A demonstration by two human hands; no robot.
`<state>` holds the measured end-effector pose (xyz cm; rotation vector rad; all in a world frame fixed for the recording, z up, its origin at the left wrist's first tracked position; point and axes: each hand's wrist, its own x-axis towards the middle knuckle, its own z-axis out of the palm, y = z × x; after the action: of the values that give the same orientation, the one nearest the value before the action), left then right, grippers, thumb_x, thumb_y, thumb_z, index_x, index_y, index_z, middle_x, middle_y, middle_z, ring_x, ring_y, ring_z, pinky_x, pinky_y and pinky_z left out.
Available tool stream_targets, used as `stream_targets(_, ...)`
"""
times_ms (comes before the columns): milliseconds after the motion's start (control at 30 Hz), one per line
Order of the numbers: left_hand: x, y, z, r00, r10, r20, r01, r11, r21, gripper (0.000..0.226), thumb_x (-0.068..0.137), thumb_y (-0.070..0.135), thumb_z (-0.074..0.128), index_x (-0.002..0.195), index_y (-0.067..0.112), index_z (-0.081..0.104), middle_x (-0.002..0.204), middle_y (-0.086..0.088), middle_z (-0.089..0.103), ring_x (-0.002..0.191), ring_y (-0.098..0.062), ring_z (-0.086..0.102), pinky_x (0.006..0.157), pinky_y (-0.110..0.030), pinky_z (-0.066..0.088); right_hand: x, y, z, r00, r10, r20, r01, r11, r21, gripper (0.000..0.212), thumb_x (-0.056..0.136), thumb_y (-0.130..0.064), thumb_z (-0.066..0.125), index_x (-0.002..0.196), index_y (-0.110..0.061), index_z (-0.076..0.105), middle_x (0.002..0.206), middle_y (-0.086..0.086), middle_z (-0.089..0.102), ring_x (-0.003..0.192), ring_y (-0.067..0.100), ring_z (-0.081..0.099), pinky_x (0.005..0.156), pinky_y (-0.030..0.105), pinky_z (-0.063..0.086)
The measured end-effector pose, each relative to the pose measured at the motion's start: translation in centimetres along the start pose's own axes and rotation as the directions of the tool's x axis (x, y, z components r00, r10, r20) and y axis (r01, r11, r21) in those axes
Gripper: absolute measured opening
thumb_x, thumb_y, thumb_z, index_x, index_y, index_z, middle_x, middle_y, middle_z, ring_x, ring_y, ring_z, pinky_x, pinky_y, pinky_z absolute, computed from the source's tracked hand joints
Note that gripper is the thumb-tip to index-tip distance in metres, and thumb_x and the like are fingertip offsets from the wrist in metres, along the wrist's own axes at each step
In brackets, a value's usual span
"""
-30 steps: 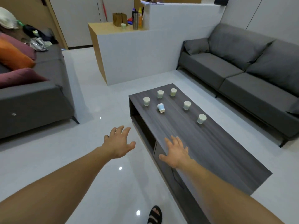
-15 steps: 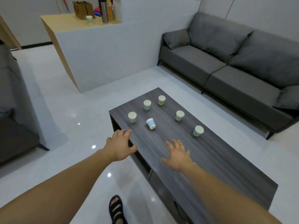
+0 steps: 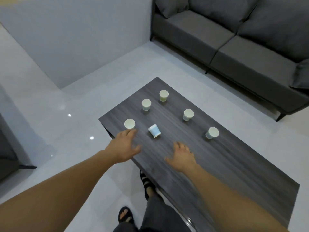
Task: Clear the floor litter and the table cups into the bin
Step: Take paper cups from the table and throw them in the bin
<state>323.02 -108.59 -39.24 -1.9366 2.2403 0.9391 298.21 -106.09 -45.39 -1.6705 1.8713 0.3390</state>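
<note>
Several paper cups stand on the dark wooden coffee table (image 3: 225,164). A pale cup (image 3: 129,123) sits at the near left corner, and a light blue cup (image 3: 154,130) lies tipped on its side beside it. Further back are a cup (image 3: 146,104) and a greenish cup (image 3: 163,95); to the right stand a cup (image 3: 188,114) and another cup (image 3: 212,133). My left hand (image 3: 124,146) reaches over the table's corner, fingers spread, fingertips just short of the pale cup. My right hand (image 3: 181,156) hovers open above the tabletop, holding nothing. No bin or floor litter shows.
A grey sofa (image 3: 242,44) runs along the far right, with a strip of white floor between it and the table. A white partition wall (image 3: 75,39) stands at the back left. Part of another dark sofa (image 3: 6,148) is at the left edge. My sandalled feet (image 3: 147,183) are beside the table.
I have stepped closer to the table and look further down. Both hands moved forward over the tabletop; the left now nearly reaches the near-left cup.
</note>
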Motion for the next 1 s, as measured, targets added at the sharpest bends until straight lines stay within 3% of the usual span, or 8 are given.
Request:
stream_targets(200,9.2,-2.7,0.6,0.994,-0.103,0.039,0.105,0.994,-0.037,0.07,0.088,0.051,0.052,0.147,0.023,0.027,0.149,-0.003,0.034,0.134,-0.023,0.033,0.107,-0.038,0.033,12.6,-3.0,-0.6,0.998,-0.025,0.061,0.023,0.999,0.024,0.086,0.089,-0.056,0.054,0.152,-0.013,0.013,0.153,0.009,0.027,0.139,0.028,0.029,0.106,0.045,0.035)
stream_targets(400,19.5,-5.6,3.6,0.988,-0.135,0.077,0.141,0.986,-0.085,0.066,0.089,0.045,0.053,0.146,0.019,0.03,0.147,-0.006,0.037,0.131,-0.027,0.036,0.105,-0.037,0.034,24.2,-4.3,2.3,0.995,-0.006,0.1,0.002,0.999,0.039,0.085,0.087,-0.051,0.058,0.149,-0.009,0.019,0.146,0.013,0.034,0.133,0.032,0.034,0.102,0.049,0.041)
stream_targets(600,24.9,-8.0,7.8,0.986,-0.139,0.096,0.155,0.97,-0.185,0.065,0.09,0.045,0.053,0.146,0.021,0.029,0.147,-0.003,0.038,0.134,-0.021,0.035,0.103,-0.036,0.036,30.0,-4.2,8.1,0.99,0.035,0.139,-0.04,0.999,0.033,0.094,0.083,-0.049,0.066,0.15,-0.007,0.015,0.145,0.012,0.035,0.13,0.034,0.038,0.098,0.045,0.04)
stream_targets(700,25.4,-8.7,9.5,0.987,-0.124,0.104,0.148,0.954,-0.262,0.065,0.089,0.044,0.054,0.146,0.023,0.03,0.143,-0.001,0.041,0.129,-0.018,0.04,0.095,-0.024,0.033,31.0,-3.9,9.5,0.993,0.007,0.117,-0.012,0.999,0.044,0.083,0.08,-0.039,0.069,0.145,-0.01,0.026,0.138,0.011,0.04,0.124,0.033,0.042,0.093,0.04,0.042)
stream_targets(767,25.4,-8.9,9.9,0.985,-0.114,0.128,0.149,0.936,-0.317,0.067,0.088,0.044,0.057,0.146,0.023,0.03,0.142,-0.001,0.042,0.127,-0.016,0.041,0.095,-0.019,0.03,30.8,-4.2,9.2,0.992,-0.067,0.107,0.048,0.984,0.171,0.075,0.077,-0.039,0.071,0.139,-0.014,0.037,0.13,0.009,0.048,0.119,0.031,0.048,0.092,0.039,0.044)
stream_targets(867,25.0,-9.0,9.5,0.98,-0.103,0.168,0.164,0.899,-0.406,0.074,0.085,0.048,0.06,0.147,0.026,0.026,0.145,0.001,0.038,0.129,-0.016,0.041,0.103,-0.028,0.036,29.2,-5.7,7.1,0.941,-0.33,0.08,0.271,0.872,0.408,0.072,0.07,-0.048,0.073,0.132,-0.026,0.044,0.123,-0.004,0.054,0.112,0.016,0.054,0.091,0.036,0.049)
stream_targets(1000,23.5,-9.9,7.7,0.975,-0.165,0.147,0.217,0.836,-0.505,0.078,0.078,0.055,0.063,0.144,0.035,0.027,0.144,0.008,0.037,0.124,-0.012,0.044,0.097,-0.024,0.036,28.2,-9.1,4.8,0.823,-0.568,0.018,0.502,0.741,0.445,0.075,0.064,-0.05,0.068,0.132,-0.034,0.039,0.125,-0.014,0.053,0.115,0.008,0.052,0.093,0.031,0.049)
